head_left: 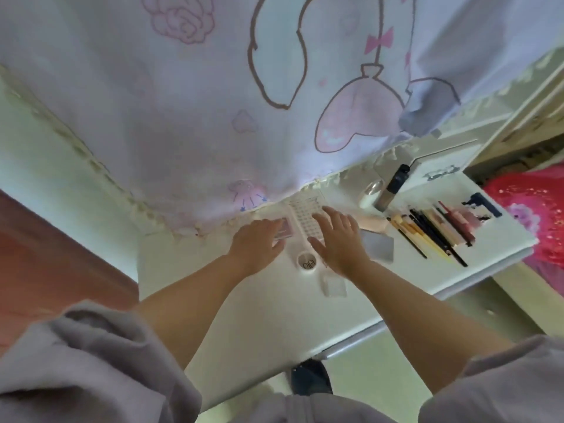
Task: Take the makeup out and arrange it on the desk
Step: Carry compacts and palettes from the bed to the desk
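Note:
On the white desk (pixel 262 315) lies a long white palette with a grid of small pans (pixel 303 216). My right hand (pixel 337 239) rests flat on its right side, fingers spread. My left hand (pixel 259 239) lies to its left, fingertips on a small pink palette (pixel 283 228); whether it grips it I cannot tell. A round white jar (pixel 307 264) stands between my wrists. A clear small case (pixel 334 285) and a grey square compact (pixel 377 245) lie near my right wrist. Further right lie several brushes and pencils (pixel 427 236) in a row.
A dark-capped tube (pixel 393 187) and a white oval item (pixel 369 193) lie at the back right. A printed pink-and-white curtain (pixel 213 102) hangs over the desk's far edge. Red patterned fabric (pixel 531 215) lies beyond the desk's right end. The desk's near edge runs diagonally below my forearms.

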### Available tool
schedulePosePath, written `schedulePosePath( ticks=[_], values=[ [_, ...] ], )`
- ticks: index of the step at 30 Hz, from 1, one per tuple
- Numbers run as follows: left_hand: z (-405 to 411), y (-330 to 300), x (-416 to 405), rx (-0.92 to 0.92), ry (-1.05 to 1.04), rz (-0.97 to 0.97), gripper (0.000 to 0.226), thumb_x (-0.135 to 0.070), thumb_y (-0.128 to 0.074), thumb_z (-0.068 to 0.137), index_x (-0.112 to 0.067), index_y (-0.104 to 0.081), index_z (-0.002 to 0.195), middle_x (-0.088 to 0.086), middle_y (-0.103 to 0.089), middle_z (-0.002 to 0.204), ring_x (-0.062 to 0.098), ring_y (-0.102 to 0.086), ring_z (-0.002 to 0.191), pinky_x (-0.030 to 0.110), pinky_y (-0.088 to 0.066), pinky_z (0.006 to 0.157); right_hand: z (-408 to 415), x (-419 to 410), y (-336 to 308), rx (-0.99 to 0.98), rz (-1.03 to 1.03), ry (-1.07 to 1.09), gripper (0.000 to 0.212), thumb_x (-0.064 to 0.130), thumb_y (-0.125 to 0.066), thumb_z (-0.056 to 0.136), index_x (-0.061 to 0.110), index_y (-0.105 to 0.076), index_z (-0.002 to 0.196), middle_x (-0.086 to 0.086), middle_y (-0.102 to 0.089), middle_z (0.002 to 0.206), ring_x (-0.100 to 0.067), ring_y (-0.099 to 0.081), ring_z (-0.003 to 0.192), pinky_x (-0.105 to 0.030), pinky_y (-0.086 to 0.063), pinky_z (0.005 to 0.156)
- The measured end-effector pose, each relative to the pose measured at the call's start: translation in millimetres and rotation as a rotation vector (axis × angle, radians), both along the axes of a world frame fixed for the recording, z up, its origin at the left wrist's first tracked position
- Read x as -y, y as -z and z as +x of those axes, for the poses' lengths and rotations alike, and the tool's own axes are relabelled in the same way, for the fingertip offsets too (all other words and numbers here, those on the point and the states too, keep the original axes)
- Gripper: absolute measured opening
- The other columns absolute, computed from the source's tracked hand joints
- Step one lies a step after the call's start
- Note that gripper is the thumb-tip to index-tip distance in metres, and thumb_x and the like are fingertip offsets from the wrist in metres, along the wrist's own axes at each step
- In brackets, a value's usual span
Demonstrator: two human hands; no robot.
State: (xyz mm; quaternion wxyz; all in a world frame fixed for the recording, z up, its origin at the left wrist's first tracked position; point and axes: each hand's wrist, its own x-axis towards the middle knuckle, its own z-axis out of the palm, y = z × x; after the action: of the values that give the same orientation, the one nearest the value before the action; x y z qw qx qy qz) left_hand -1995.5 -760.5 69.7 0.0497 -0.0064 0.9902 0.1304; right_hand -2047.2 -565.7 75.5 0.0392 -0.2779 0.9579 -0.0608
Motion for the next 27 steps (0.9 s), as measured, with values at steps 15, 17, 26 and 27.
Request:
schedulePosePath(
  ticks=[15,17,26,27],
  values=[
    [82,-11,-222,-0.073,0.785,-0.083,0.063,-0.05,-0.012,0.09,-0.02,-0.034,0.141,0.004,-0.05,0.131,0.025,-0.041,0.124,0.036,-0.032,0.1,256,-204,-4,0.096,0.044,0.894,0.05,0.043,-0.021,0.101,0.022,-0.021,0.146,-0.004,-0.017,0.156,-0.021,-0.014,0.144,-0.046,-0.007,0.118],
    [106,-13,-272,-0.07,0.918,-0.11,0.074,-0.054,-0.005,0.083,-0.018,-0.035,0.141,0.006,-0.049,0.133,0.025,-0.041,0.126,0.035,-0.032,0.101,309,-236,-3,0.1,0.029,1.039,0.05,0.044,-0.021,0.101,0.022,-0.021,0.146,-0.004,-0.016,0.156,-0.021,-0.013,0.144,-0.046,-0.007,0.118],
    [335,-7,-462,-0.081,1.427,-0.146,0.09,-0.058,0.007,0.07,-0.023,-0.032,0.143,0.003,-0.047,0.135,0.022,-0.041,0.126,0.033,-0.03,0.101,607,-334,8,0.18,0.005,1.594,0.054,0.047,-0.019,0.099,0.023,-0.019,0.148,-0.002,-0.015,0.157,-0.018,-0.012,0.145,-0.044,-0.005,0.118],
    [366,-4,-476,-0.064,1.467,-0.14,0.093,-0.058,0.009,0.067,-0.024,-0.031,0.143,0.002,-0.046,0.136,0.022,-0.04,0.127,0.033,-0.03,0.102,642,-340,9,0.198,0.007,1.633,0.058,0.049,-0.013,0.097,0.023,-0.018,0.149,-0.001,-0.014,0.157,-0.018,-0.011,0.145,-0.044,-0.004,0.118]
  ],
)
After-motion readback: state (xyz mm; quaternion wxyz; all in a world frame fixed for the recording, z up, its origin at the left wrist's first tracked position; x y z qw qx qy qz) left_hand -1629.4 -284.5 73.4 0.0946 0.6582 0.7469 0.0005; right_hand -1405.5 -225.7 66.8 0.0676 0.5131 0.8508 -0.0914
